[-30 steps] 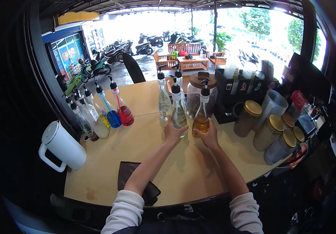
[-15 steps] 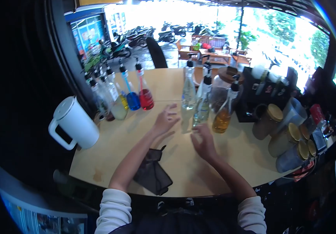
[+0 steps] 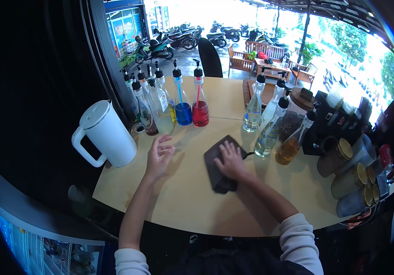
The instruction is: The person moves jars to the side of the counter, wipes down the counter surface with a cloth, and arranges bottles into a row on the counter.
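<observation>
My right hand (image 3: 230,161) lies flat with its fingers spread on a dark folded cloth (image 3: 216,173) in the middle of the table. To its right stand pump bottles of clear liquid, the nearest clear bottle (image 3: 267,135) close to the cloth, and an amber bottle (image 3: 288,151). My left hand (image 3: 159,158) hovers over the table at the left, fingers loosely bent and apart, holding nothing. Just behind it are the pale syrup bottle (image 3: 164,117), a blue bottle (image 3: 183,113) and a red bottle (image 3: 200,112), all upright with black pump tops.
A white pitcher (image 3: 111,135) stands at the table's left edge. Lidded jars (image 3: 349,178) crowd the right side, with a black rack (image 3: 332,114) behind them. The wooden table (image 3: 183,201) has a curved front edge. Outside are parked motorbikes and wooden seats.
The dark cloth has moved from near the front left to the middle, and my right hand has come down flat on it. My left hand has shifted left, nearer the pitcher. The view has shifted.
</observation>
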